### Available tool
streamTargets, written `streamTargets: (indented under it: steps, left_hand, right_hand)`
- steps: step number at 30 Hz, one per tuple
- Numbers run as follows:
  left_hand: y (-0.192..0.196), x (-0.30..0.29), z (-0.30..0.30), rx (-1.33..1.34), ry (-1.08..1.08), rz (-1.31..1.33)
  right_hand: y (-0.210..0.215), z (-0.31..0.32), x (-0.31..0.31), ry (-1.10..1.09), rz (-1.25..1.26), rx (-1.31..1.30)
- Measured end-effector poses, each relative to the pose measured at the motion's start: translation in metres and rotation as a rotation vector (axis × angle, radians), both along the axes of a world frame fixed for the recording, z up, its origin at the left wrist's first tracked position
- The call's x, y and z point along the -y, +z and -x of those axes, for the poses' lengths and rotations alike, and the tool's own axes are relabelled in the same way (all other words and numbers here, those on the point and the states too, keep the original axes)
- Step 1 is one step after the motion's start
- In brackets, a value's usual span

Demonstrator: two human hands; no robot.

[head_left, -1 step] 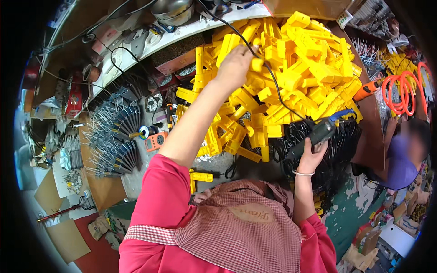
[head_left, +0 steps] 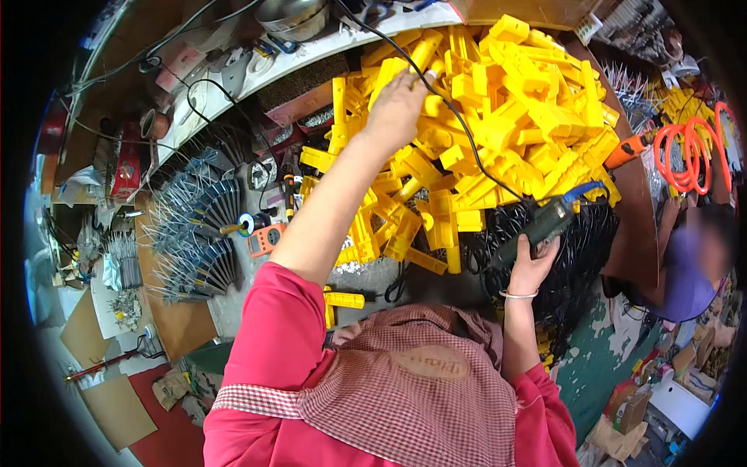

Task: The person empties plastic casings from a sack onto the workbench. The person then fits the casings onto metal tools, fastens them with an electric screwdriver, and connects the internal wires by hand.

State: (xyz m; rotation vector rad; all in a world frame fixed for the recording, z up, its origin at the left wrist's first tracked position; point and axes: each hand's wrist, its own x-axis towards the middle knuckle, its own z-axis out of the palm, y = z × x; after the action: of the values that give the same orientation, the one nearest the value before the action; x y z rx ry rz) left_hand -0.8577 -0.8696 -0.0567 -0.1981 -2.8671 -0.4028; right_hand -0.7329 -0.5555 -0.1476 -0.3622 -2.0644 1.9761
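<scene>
My left hand (head_left: 397, 105) reaches out to the far left part of a heap of yellow plastic casings (head_left: 537, 117). Its fingers are bent around a yellow plastic casing (head_left: 387, 75), though the fingertips are partly hidden. On the right, my right hand (head_left: 534, 268) is wrapped around a dark electric screwdriver (head_left: 545, 226), which lies tilted over a bundle of black cables (head_left: 580, 257). A blue hook or loop (head_left: 583, 189) sits at its far end. A thin black cord (head_left: 467, 132) runs over the heap towards the screwdriver.
Bundles of grey wired parts (head_left: 206, 202) lie to the left, beside an orange meter (head_left: 266, 240). A metal bowl (head_left: 294, 17) stands on the white shelf (head_left: 342, 43). An orange coiled hose (head_left: 685, 156) hangs at right, near another person (head_left: 689, 272).
My left hand has shifted slightly towards the far left over the heap. The screwdriver in my right hand has tilted or moved a little.
</scene>
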Motion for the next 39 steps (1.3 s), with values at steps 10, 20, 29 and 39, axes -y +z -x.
streamTargets:
  steps: [10,20,29,39]
  left_hand:
    - [-0.008,0.002,-0.033,0.096,0.083,0.053]
    - [-0.023,-0.036,-0.143,0.293,0.128,-0.259]
    - [-0.030,-0.064,-0.171,0.198,0.143,-0.354]
    - [0.006,0.030,-0.185,-0.019,0.185,-0.782]
  right_hand:
    - [0.042,-0.007,-0.001,0.076,-0.713,-0.229]
    - [0.029,0.010,0.053,0.684,-0.656,-0.052]
    - [0.016,0.056,0.076,0.594,-0.825,-0.187]
    - [0.056,0.044,0.069,0.471,-0.294,-0.023]
